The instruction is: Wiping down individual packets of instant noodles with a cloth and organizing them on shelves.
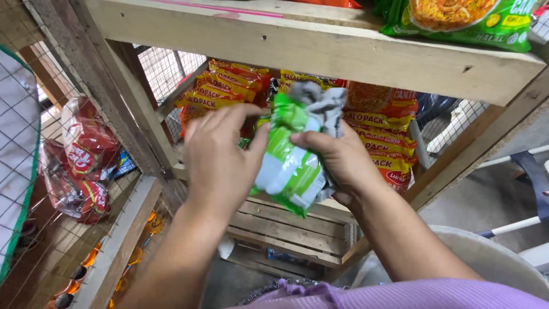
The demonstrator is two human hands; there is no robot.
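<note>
My right hand (340, 157) grips a green and white noodle packet (289, 166) together with a grey cloth (323, 106) bunched at its top. My left hand (220, 154) is spread flat against the packet's left side, thumb touching it. Both hands are held in front of a wooden shelf (297, 217), just before stacks of orange and yellow noodle packets (383, 137).
An upper shelf board (320, 51) runs across the top with a green noodle pack (457, 20) lying on it. Wire mesh (166, 71) backs the shelf. Red packets in clear bags (83, 160) hang at the left behind mesh. A white basin rim (486, 252) is at the lower right.
</note>
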